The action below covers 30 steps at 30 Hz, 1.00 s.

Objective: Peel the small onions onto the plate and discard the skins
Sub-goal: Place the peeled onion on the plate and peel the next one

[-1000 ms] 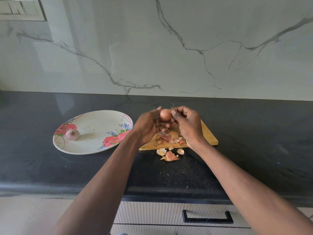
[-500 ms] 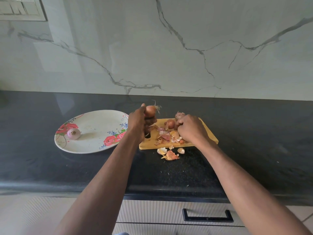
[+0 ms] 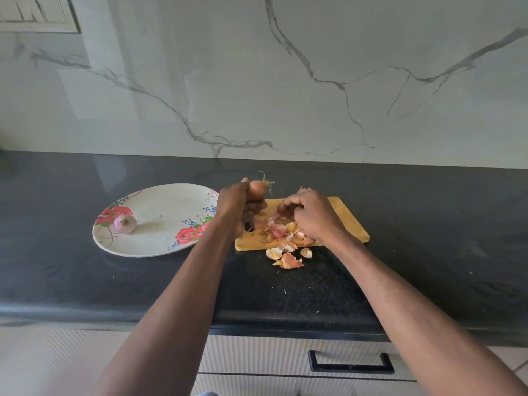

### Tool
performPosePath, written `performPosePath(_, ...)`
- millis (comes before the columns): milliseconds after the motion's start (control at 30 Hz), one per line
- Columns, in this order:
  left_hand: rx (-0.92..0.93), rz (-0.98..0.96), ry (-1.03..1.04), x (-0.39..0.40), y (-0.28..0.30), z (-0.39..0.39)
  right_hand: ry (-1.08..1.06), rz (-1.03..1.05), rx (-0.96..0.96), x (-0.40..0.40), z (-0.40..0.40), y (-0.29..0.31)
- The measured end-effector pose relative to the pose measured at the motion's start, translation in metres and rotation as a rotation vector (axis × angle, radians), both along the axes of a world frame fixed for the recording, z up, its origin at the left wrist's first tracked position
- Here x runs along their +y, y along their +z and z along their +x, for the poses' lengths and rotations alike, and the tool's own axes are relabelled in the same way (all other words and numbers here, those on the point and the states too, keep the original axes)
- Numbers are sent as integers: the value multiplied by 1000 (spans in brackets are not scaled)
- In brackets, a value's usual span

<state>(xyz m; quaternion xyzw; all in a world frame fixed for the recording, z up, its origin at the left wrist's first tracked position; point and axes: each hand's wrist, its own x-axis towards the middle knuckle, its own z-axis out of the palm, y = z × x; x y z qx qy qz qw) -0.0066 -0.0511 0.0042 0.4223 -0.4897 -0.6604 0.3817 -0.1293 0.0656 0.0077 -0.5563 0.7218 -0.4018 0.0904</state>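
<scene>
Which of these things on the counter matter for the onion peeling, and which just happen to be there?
Part of the job:
onion in the left hand
left hand
right hand
peeled onion
flowered plate
loose skins
cutting board

Just there:
drawer handle
wall switches

Skins (image 3: 283,232) crowding board (image 3: 347,221)
</scene>
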Motion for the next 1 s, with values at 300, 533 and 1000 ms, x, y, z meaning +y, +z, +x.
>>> performPosePath(300, 211, 166, -145, 5, 9, 8, 17, -76, -146, 2, -10, 4)
performPosePath(533, 58, -25, 49, 4, -1, -1, 104, 83, 66, -5, -7, -7)
performPosePath(1000, 200, -82, 12, 2, 3, 0, 67, 113, -12, -1, -9, -2)
